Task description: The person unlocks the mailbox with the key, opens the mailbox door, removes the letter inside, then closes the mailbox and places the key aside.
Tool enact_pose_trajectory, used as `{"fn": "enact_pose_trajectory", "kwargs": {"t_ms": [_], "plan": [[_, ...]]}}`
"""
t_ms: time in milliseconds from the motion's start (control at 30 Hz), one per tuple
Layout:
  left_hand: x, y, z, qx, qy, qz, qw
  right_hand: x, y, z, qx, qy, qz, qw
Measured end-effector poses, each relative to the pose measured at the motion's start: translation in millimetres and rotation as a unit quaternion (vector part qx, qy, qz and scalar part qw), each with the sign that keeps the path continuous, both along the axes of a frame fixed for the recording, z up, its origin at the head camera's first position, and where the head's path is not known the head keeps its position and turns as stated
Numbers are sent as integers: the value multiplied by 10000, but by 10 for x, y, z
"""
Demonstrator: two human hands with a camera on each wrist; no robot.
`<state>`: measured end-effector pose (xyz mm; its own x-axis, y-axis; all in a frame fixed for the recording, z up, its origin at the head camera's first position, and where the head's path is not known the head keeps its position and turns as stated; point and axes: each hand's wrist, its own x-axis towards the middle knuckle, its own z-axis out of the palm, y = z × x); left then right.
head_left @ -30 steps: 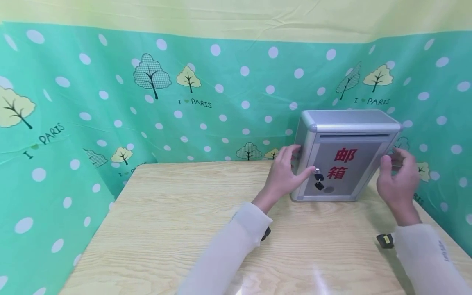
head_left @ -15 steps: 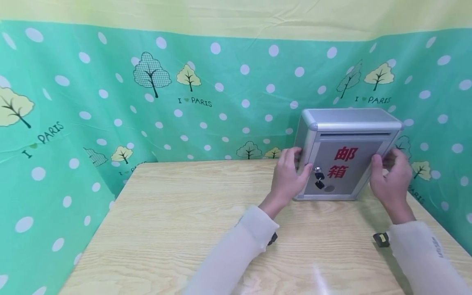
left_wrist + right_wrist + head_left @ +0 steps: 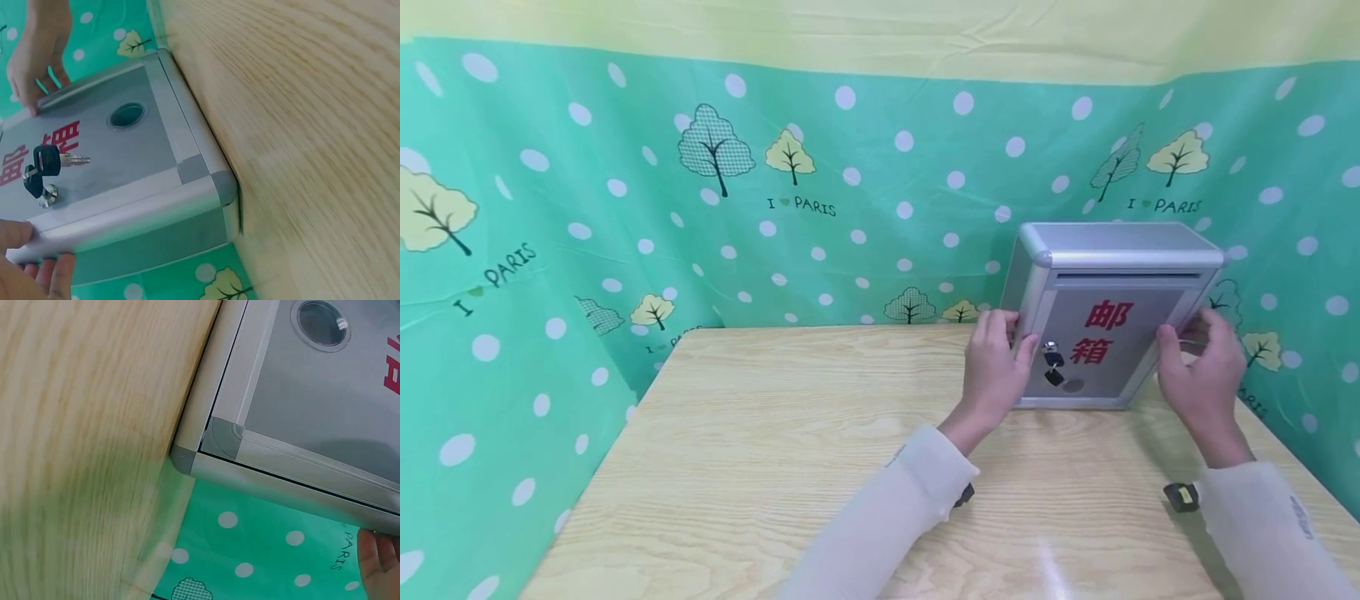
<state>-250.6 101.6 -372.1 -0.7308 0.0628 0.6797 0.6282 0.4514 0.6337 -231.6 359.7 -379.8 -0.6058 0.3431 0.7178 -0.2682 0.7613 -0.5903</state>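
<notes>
A silver-grey metal mailbox (image 3: 1120,342) with red characters and a slot near its top stands upright on the table. My left hand (image 3: 992,375) grips its left side, thumb on the front edge, fingers along the side panel. On the opposite side, my right hand (image 3: 1204,379) holds the right edge, its thumb on the front and its fingers partly hidden behind. Two black-headed keys (image 3: 47,162) hang by the lock (image 3: 49,196) on the door, close to the left thumb. A round window (image 3: 127,115) sits low on the door.
The wood-grain table (image 3: 775,442) stretches left and forward of the mailbox. Directly behind and to the right hangs a green dotted curtain (image 3: 850,208) with tree prints. Dark wrist-worn devices (image 3: 1182,497) show at the sleeves.
Both hands have closed in on the mailbox: the left moved right onto its side, the right moved left onto the other edge. The mailbox stands in about the same place.
</notes>
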Motion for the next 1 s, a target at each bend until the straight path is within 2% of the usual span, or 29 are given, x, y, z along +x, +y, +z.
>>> {"fn": "enact_pose_trajectory", "kwargs": {"t_ms": [133, 233, 367, 500, 567, 700, 1000], "plan": [[16, 43, -2, 24, -71, 102, 9999, 31, -7, 14, -72, -132, -2, 9999], [30, 73, -7, 89, -124, 194, 9997, 54, -25, 42, -198, -392, -30, 9990], [54, 97, -8, 309, -198, 242, 9990, 111, -19, 126, -264, -1112, -7, 9934], [59, 107, -6, 435, -200, 293, 9984, 174, 21, 240, -100, -1830, 269, 9827], [54, 108, -9, 465, -188, 315, 9982, 189, 27, 287, -51, -2048, 398, 9780], [47, 108, -7, 555, -226, 324, 9977, 187, 23, 315, -46, -2208, 437, 9743], [42, 122, 5, 690, -317, 254, 9968, 205, -1, 269, -158, -2078, 367, 9774]]}}
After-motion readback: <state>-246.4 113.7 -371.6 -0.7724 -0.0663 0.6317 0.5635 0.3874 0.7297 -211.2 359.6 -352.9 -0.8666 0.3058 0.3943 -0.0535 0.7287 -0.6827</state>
